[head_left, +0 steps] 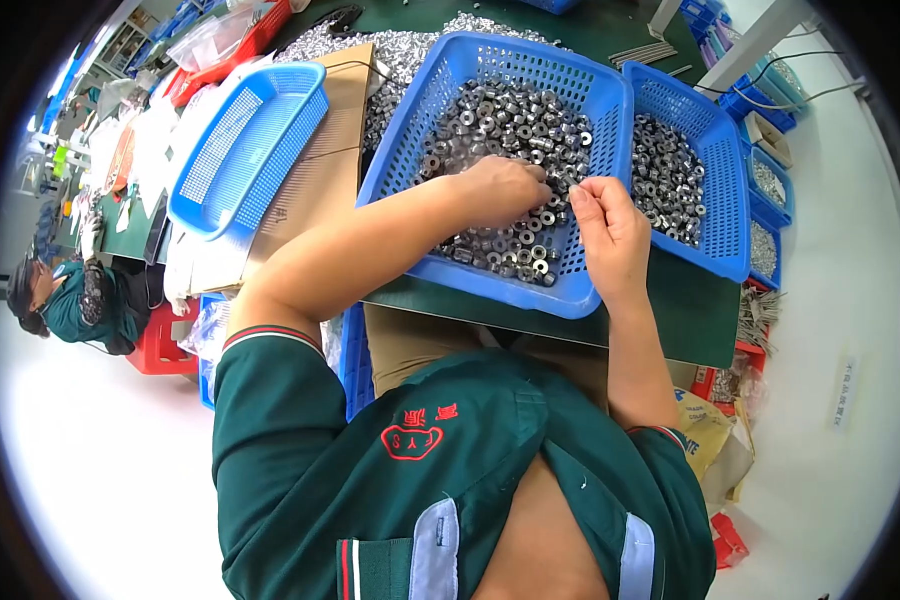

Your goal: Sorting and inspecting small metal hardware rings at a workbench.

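A blue perforated plastic basket (pixel 588 80) stands before me at the edge of the green table, partly filled with small silvery, ring-shaped metal parts (pixel 515 108). My left hand (pixel 500 192) reaches across the basket, its fingers curled down at the parts; whatever lies in them is hidden. Over the basket's right side, my right hand (pixel 615 238) is closed, with thumb and index finger pinched together close to the left fingertips. Anything within that pinch is too small to make out. Against the right side stands a second blue basket (pixel 725 225) holding similar metal parts (pixel 665 180).
A shallow blue basket (pixel 245 150) rests on brown cardboard (pixel 315 190) at left. Loose silvery parts (pixel 315 45) are heaped behind on the green table (pixel 670 315). Smaller blue bins (pixel 770 185) line the right side. A co-worker (pixel 80 300) sits far left.
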`<state>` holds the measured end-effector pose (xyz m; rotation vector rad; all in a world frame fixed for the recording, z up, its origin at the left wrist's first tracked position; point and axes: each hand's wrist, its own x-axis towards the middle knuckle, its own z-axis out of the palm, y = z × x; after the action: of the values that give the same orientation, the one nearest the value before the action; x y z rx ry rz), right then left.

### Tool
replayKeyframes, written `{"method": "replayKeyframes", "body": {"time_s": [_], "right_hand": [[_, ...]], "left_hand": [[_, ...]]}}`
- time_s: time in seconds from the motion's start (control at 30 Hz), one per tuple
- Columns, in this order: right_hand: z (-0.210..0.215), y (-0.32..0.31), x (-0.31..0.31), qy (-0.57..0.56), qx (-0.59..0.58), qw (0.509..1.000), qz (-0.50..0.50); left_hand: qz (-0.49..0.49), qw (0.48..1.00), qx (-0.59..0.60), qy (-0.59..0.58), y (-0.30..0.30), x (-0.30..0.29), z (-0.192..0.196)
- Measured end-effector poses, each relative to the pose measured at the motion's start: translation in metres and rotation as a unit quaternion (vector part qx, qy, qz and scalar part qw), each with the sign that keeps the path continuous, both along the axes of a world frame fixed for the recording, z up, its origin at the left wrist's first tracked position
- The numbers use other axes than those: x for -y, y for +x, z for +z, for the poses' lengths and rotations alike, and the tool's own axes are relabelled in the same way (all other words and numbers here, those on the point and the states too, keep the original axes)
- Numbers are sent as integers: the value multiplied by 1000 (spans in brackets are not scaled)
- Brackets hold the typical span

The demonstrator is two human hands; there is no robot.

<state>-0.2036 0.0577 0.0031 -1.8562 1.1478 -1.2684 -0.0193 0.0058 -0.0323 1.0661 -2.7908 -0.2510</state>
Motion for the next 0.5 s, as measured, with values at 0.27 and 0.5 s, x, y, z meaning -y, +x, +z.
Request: {"method": "replayKeyframes", "body": {"time_s": [0.27,0.5], "right_hand": [[1,0,1,-1,2,1000,-8],[3,1,-2,17,4,1000,-3]], "left_hand": [[132,977,-132,102,-5,11,10],[106,582,-552,588,9,4,49]]}}
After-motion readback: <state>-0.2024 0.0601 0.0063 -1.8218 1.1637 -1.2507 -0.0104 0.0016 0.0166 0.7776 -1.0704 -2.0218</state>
